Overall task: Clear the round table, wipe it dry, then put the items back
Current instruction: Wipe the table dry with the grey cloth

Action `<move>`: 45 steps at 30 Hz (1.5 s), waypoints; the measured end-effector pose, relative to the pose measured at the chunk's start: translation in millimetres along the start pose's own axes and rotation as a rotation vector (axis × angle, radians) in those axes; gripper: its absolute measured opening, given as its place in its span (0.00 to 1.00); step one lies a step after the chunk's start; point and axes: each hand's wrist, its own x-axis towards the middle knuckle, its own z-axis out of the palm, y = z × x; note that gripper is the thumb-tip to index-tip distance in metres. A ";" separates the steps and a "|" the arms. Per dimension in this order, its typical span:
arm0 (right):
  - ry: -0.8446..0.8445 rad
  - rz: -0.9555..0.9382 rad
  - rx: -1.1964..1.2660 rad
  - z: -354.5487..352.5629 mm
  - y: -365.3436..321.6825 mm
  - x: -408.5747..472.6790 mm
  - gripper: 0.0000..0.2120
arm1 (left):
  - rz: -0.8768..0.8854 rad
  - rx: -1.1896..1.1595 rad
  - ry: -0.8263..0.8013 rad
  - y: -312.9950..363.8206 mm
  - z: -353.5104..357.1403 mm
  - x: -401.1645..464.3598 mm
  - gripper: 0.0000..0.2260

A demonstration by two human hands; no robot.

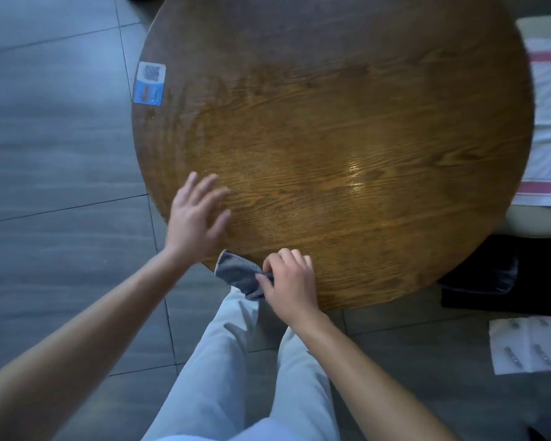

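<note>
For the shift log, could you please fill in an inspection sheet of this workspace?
Surface: round brown wooden table, glossy sheen, blue and white sticker near its left edge.
Job's things: small grey cloth at the near edge.
Clutter: nothing seen on the table.
Grippers: left hand open, flat on the table; right hand shut on the cloth.
Cables: nothing seen.
Surroundings: grey tiled floor; white red-striped towel to the right; white printed sheet on the floor.

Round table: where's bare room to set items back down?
Round table is bare from the sticker at its left rim across to the right rim. Only the near edge is crowded: left hand flat, right hand gripping the cloth.
</note>
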 end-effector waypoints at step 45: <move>0.108 0.279 0.542 -310.9 233.7 -63.2 0.04 | 0.454 -0.163 -0.738 343.3 37.4 140.0 0.12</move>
